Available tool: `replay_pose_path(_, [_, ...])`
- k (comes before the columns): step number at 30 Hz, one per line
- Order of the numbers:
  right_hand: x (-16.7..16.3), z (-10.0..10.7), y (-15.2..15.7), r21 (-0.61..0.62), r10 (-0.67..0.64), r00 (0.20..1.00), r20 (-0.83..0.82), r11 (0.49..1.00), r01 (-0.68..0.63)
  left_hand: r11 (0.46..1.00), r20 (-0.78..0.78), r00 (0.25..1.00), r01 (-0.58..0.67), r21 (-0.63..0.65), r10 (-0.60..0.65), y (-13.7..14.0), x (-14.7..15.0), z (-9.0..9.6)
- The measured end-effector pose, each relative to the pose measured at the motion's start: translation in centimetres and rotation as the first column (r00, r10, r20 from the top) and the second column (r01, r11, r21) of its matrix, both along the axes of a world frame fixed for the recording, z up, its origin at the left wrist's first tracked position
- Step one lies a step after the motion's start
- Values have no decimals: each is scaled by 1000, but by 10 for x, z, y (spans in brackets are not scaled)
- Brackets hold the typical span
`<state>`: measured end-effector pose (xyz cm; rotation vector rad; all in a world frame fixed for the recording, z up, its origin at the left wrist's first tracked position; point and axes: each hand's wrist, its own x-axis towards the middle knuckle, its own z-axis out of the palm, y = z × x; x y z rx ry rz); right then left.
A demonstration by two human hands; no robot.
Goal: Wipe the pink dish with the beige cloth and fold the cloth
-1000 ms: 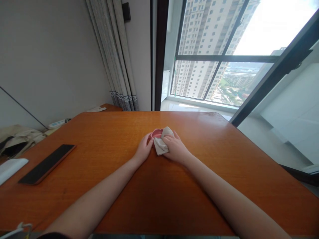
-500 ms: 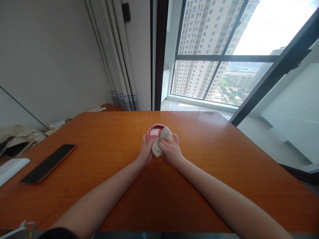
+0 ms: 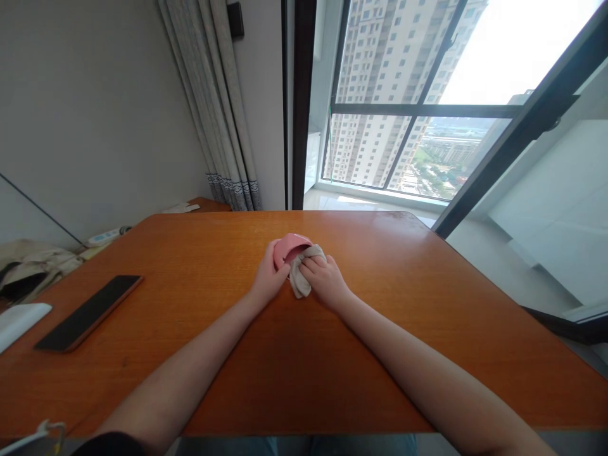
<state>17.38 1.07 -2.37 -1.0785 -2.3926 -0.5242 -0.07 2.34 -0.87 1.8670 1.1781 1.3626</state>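
A pink bowl [image 3: 285, 246] is tilted on its side above the middle of the wooden table, its outer wall facing up and its opening toward my right hand. My left hand [image 3: 270, 273] is closed on its left edge, thumb at the rim. A pale grey cloth [image 3: 299, 280] is bunched in my right hand [image 3: 325, 276], whose fingers press it against the bowl's opening. One end of the cloth hangs down between the two hands. The inside of the bowl is mostly hidden by the cloth.
On the left of the wooden table [image 3: 213, 380] lies a flat black slab with a brown edge [image 3: 90, 313], beside a white object [image 3: 21, 323]. A power strip [image 3: 107, 236] and some beige fabric [image 3: 33, 263] are past the left edge. A curtain [image 3: 213, 107] and window stand behind.
The bowl has turned over in my left hand, so its outer wall now shows instead of its inside. My right hand stays beside it with the cloth.
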Motion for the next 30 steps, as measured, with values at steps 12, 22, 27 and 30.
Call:
replay_pose_path(12, [-1,1,1,-91,137,989,-53,986,-142,995,103,991,-80,-55,86,-1,7,-19])
replay_pose_path(22, [-2,2,-1,54,43,999,24,998,-44,999,-25,999,26,-29,-27,-2,-4,4])
replay_pose_path(27, [0,0,-2,58,116,992,-45,992,-114,998,146,988,-54,21,50,-15,14,-9])
replay_pose_path(30, [2,3,-1,27,156,987,-22,987,-156,998,98,993,-62,27,59,-10,9,-11])
